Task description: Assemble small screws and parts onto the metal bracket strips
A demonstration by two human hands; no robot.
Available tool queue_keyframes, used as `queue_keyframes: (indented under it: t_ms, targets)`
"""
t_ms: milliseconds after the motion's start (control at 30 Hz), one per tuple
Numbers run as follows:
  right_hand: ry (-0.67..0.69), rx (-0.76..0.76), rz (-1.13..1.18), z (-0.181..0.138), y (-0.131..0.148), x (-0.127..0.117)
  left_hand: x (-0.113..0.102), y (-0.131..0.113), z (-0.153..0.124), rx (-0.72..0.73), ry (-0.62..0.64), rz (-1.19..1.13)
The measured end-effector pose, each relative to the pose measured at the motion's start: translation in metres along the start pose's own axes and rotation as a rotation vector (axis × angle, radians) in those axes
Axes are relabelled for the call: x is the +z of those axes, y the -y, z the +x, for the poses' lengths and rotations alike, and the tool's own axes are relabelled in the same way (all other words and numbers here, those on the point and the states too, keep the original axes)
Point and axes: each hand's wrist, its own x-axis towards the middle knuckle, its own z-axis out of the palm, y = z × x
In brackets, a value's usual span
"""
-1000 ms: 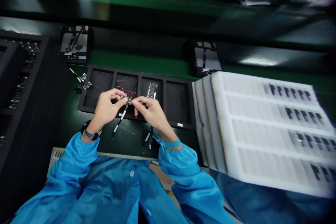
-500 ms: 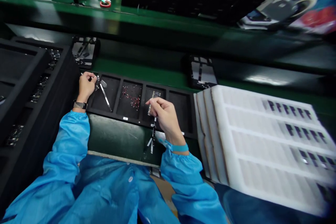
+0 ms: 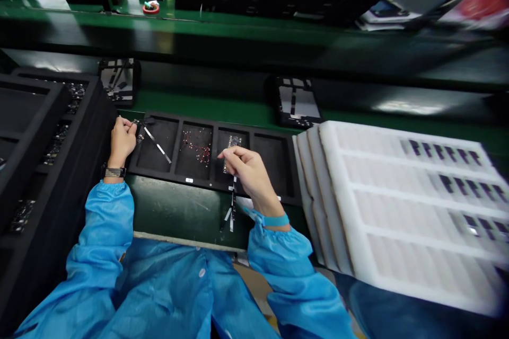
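Note:
My left hand (image 3: 121,137) is at the left end of a black four-pocket tray (image 3: 278,190), pinching a small board with a long flex strip (image 3: 157,145) that trails over the leftmost pocket. My right hand (image 3: 246,169) hovers over the third pocket, fingers closed on another flex strip (image 3: 231,206) that hangs down over the tray's front edge onto the green mat. The second pocket holds tiny red parts (image 3: 196,145). A small circuit board (image 3: 234,141) lies in the third pocket.
Stacked white foam trays (image 3: 358,190) with rows of dark parts lie to the right. Tall black trays (image 3: 47,116) stand at the left. Two black fixtures (image 3: 119,79) (image 3: 296,100) sit on the conveyor behind. Another person's hands show at the top.
A second ago both hands met over the tray's middle. My left hand has carried its strip to the tray's left end, and my right hand has stayed over the third pocket.

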Motion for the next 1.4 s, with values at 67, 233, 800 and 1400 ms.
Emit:
queue_keyframes:
  t_ms: [67,233,800,1400]
  targets:
    - [0.025,-0.016,-0.042,0.001,0.010,-0.005,0.002,-0.002,-0.001,-0.020,0.012,-0.019]
    - [0.211,-0.169,-0.310,0.020,0.067,-0.011,0.007,-0.002,-0.005,-0.050,0.016,-0.130]
    - [0.490,-0.165,-1.009,0.213,0.079,0.210,-0.008,-0.008,-0.017,-0.056,0.049,-0.142]
    - [0.830,-0.295,-1.355,0.182,0.079,0.245,-0.044,-0.069,-0.057,0.251,-0.482,-0.407]
